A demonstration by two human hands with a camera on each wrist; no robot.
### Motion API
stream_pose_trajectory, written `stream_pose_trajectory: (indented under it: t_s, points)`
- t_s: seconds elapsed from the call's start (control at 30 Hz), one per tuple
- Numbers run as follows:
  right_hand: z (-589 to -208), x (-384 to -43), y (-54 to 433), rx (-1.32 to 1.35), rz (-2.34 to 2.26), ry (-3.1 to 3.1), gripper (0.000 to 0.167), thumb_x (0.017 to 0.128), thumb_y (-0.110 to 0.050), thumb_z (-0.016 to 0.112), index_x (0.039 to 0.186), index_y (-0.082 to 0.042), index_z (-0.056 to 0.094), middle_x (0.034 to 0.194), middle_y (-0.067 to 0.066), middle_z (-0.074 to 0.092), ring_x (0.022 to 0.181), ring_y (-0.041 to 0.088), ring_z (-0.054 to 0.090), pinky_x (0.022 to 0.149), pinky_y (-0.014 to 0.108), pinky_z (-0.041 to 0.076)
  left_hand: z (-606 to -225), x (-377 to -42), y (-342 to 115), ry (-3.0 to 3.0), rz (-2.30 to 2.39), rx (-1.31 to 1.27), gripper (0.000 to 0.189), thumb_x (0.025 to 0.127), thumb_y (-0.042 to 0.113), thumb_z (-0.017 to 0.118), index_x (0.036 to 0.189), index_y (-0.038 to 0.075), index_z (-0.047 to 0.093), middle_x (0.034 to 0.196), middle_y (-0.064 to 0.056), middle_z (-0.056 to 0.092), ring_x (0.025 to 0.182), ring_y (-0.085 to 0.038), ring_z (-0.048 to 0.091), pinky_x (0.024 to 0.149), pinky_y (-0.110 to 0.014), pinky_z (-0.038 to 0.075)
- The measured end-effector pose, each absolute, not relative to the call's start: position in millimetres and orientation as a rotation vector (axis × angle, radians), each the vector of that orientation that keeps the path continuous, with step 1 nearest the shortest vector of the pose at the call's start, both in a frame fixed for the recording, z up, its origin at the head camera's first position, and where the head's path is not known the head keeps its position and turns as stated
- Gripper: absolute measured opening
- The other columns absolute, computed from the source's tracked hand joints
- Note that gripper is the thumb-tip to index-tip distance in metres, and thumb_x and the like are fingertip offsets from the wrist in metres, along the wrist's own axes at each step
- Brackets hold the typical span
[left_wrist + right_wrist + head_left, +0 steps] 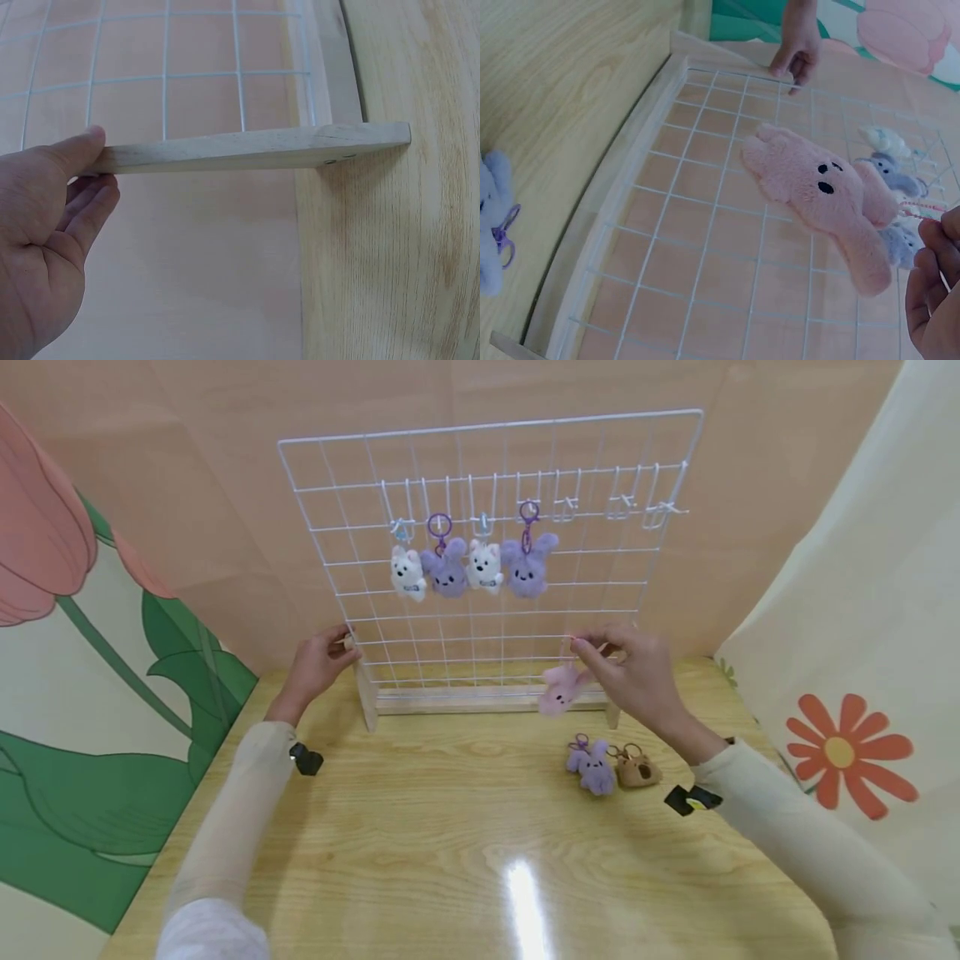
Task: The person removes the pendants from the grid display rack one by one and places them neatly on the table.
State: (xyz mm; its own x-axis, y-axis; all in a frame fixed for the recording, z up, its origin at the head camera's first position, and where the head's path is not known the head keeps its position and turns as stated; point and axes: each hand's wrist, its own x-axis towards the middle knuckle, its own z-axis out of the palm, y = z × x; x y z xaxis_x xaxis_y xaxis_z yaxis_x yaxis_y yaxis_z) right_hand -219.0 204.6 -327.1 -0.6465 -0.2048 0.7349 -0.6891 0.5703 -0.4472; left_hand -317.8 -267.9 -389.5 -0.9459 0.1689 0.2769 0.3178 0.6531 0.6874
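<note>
My left hand point(317, 667) pinches the wooden upright point(247, 146) at the left end of the rack's stand, thumb on one side and fingers on the other. From my right hand point(630, 668) hangs a pink plush bunny keychain point(810, 176), pinched by its pink chain in front of the white wire grid point(480, 639). The bunny dangles at the grid's lower right. Higher up, two white plush dog keychains point(408, 572) and two purple plush bunny keychains point(527, 572) hang alternately on hooks. To their right are three bare hooks point(621, 506).
On the wooden table point(420, 827), below my right hand, lie another purple bunny keychain point(596, 770) and a brown plush keychain point(637, 770) with a ring. A peach backdrop point(187, 527) stands behind the rack. Flower-printed cloths point(832, 610) flank both sides.
</note>
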Motion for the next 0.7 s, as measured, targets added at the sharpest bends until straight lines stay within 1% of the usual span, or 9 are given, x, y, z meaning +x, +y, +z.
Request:
stream_pose_trajectory:
  t_s: [0.23,0.37,0.5,0.7]
  points:
    - [-341.5,-210.3,206.3,0.737,1.014,-2.192,0.010,0.092,-0.003,0.077,0.101,-0.006,0.080,0.094,0.005,0.079,0.074,0.009,0.067,0.069,0.010,0.053,-388.2,-316.8,-267.9,-2.682,-1.174,-0.393,0.053,0.099,0.011,0.069,0.147,-0.003,0.051,0.141,-0.029,0.057,0.123,-0.043,0.062,0.100,-0.052,0.056]
    - [-350.1,-205.5,206.8,0.739,1.012,-2.200,0.009,0.089,-0.002,0.078,0.098,-0.005,0.080,0.090,0.006,0.079,0.072,0.011,0.067,0.067,0.010,0.053,-387.1,-315.9,-267.3,-2.680,-1.178,-0.397,0.053,0.099,0.011,0.069,0.146,-0.003,0.051,0.141,-0.029,0.057,0.123,-0.043,0.062,0.099,-0.052,0.056]
    - [-360.2,-201.0,208.7,0.730,0.996,-2.230,0.009,0.089,-0.003,0.079,0.097,-0.007,0.080,0.089,0.003,0.078,0.073,0.011,0.066,0.067,0.010,0.052,-386.5,-315.3,-266.9,-2.686,-1.178,-0.395,0.053,0.099,0.011,0.069,0.147,-0.003,0.050,0.142,-0.029,0.056,0.123,-0.043,0.062,0.100,-0.052,0.056]
    - [-373.5,-194.1,212.4,0.732,0.974,-2.269,0.010,0.087,-0.003,0.081,0.096,-0.007,0.081,0.088,0.003,0.077,0.074,0.011,0.065,0.061,0.015,0.052,-386.1,-315.8,-266.0,-2.680,-1.185,-0.397,0.053,0.099,0.010,0.069,0.147,-0.004,0.051,0.141,-0.029,0.057,0.123,-0.043,0.062,0.100,-0.051,0.056]
